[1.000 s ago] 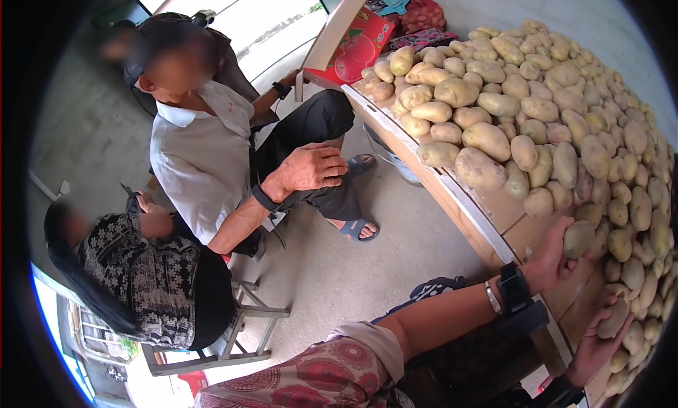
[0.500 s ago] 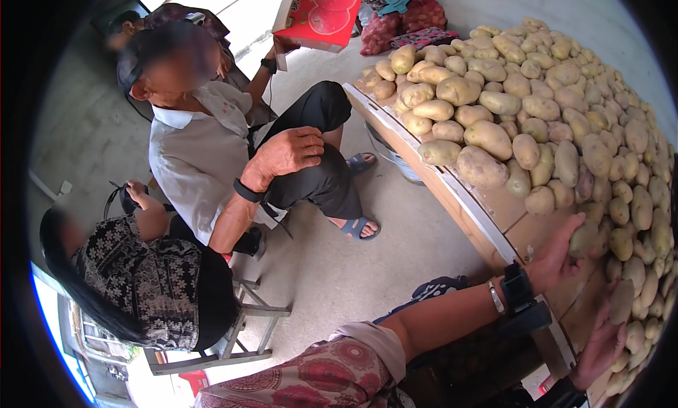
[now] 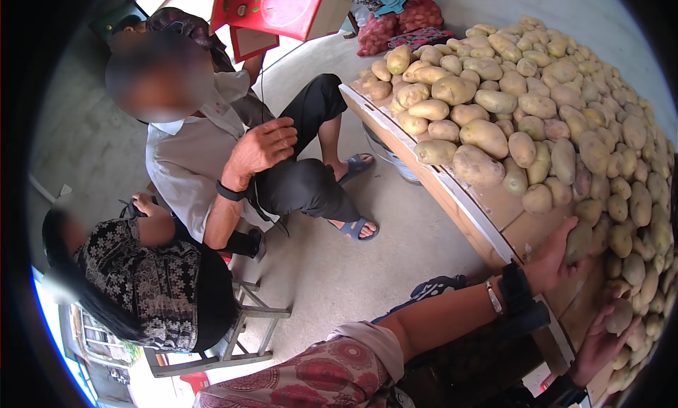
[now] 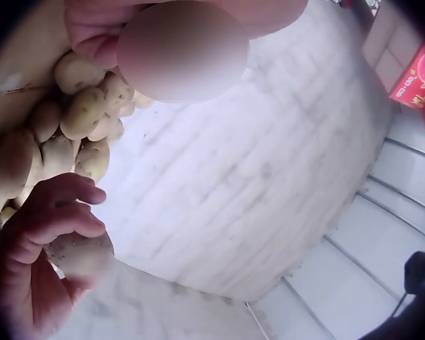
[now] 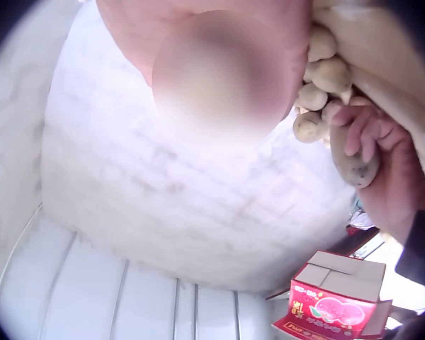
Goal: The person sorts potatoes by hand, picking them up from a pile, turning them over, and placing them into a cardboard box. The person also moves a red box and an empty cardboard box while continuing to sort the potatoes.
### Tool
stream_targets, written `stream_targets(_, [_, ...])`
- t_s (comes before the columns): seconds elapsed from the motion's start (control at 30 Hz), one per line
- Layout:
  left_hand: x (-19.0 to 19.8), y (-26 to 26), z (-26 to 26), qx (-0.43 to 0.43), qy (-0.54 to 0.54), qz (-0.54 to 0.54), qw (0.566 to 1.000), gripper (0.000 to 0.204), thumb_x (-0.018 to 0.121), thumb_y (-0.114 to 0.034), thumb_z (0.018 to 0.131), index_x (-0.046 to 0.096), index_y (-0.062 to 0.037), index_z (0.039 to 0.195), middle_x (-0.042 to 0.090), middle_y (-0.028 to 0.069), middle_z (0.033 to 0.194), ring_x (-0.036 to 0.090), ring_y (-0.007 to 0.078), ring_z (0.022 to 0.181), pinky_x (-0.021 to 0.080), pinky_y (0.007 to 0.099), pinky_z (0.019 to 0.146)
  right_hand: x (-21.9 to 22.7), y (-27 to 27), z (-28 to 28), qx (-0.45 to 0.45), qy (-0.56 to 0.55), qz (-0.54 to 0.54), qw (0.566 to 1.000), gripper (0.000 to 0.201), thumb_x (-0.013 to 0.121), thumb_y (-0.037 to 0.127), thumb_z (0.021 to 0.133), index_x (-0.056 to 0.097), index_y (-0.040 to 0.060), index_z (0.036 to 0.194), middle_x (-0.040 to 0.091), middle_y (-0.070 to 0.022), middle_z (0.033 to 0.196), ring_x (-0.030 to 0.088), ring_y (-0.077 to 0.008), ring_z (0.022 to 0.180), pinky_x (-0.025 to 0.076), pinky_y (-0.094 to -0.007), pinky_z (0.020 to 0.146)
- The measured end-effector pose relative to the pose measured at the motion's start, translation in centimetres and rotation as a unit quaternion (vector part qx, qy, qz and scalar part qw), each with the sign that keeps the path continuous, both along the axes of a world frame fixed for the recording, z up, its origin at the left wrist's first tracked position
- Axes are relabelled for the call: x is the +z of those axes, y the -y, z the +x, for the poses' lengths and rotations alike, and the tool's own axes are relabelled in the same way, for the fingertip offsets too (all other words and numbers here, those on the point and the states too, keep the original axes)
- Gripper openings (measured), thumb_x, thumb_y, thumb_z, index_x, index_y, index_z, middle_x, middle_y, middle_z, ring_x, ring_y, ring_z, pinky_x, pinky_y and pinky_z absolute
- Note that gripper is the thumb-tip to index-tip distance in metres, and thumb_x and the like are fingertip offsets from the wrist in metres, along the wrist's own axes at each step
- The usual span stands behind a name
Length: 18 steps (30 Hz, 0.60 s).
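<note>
In the head view, my left hand grips a potato over the board near the heap's edge. Lower and to the right, my right hand holds a smaller-looking potato. The left wrist view shows my right hand with its fingers curled round its potato. In the right wrist view, the fingers of my left hand wrap an oblong potato. Blurred patches hide part of the near hand in both wrist views.
A large heap of potatoes covers the wooden board, whose pale edge faces the floor. A seated person lifts a red box. Another person sits on a metal-framed stool. Net sacks lie behind.
The seated person's red box has moved up and left, and their near hand has shifted left. My right hand has tilted its potato slightly; my left hand has barely moved.
</note>
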<state>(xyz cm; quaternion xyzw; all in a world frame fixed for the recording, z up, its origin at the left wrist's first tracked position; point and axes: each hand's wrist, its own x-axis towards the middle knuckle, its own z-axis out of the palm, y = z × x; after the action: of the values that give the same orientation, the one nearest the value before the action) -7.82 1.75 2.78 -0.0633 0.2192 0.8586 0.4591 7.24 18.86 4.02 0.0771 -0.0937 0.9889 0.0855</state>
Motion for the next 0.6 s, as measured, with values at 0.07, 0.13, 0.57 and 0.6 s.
stream_targets(0.07, [0.9,0.5,-0.1,-0.003,-0.024,-0.019,1.0,0.038,0.046,-0.051,0.084,0.052,-0.0178,0.101,0.059,-0.0013,0.083,0.051,0.0071,0.065,0.035,0.0207,0.05,1.6,1.2,-0.4,-0.108,0.099,0.06,0.987,0.052,0.04,0.026,0.093,0.022,-0.0001,0.135,0.014,-0.019,0.142,0.016,-0.0299,0.132,0.028,-0.0448,0.104])
stream_targets(0.13, [1.5,0.7,0.2,-0.012,-0.05,-0.036,0.998,0.037,0.051,-0.051,0.082,0.052,-0.0188,0.101,0.058,-0.0024,0.082,0.051,0.0059,0.066,0.034,0.0198,0.049,2.7,2.1,-0.7,-0.106,0.112,0.045,0.987,0.052,0.04,0.02,0.092,0.02,0.0001,0.136,0.012,-0.02,0.142,0.012,-0.0305,0.133,0.025,-0.0457,0.105])
stream_targets(0.57, [2.5,-0.6,1.2,0.009,-0.034,0.007,0.999,0.035,0.055,-0.046,0.081,0.051,-0.0167,0.098,0.058,0.0047,0.08,0.044,0.0059,0.049,0.028,0.0172,0.039,4.4,3.9,-0.3,-0.131,0.097,0.17,0.972,0.058,0.051,0.019,0.088,0.021,0.0053,0.136,0.024,-0.0198,0.138,0.026,-0.0323,0.128,0.036,-0.042,0.098])
stream_targets(0.6, [2.2,-1.0,1.8,-0.008,-0.06,0.042,0.997,0.036,0.051,-0.048,0.082,0.05,-0.0159,0.098,0.058,0.006,0.08,0.043,0.0058,0.048,0.027,0.0176,0.039,4.1,3.4,0.1,-0.136,0.112,0.177,0.968,0.058,0.051,0.019,0.088,0.021,0.0053,0.136,0.024,-0.0198,0.138,0.026,-0.0323,0.128,0.036,-0.042,0.098])
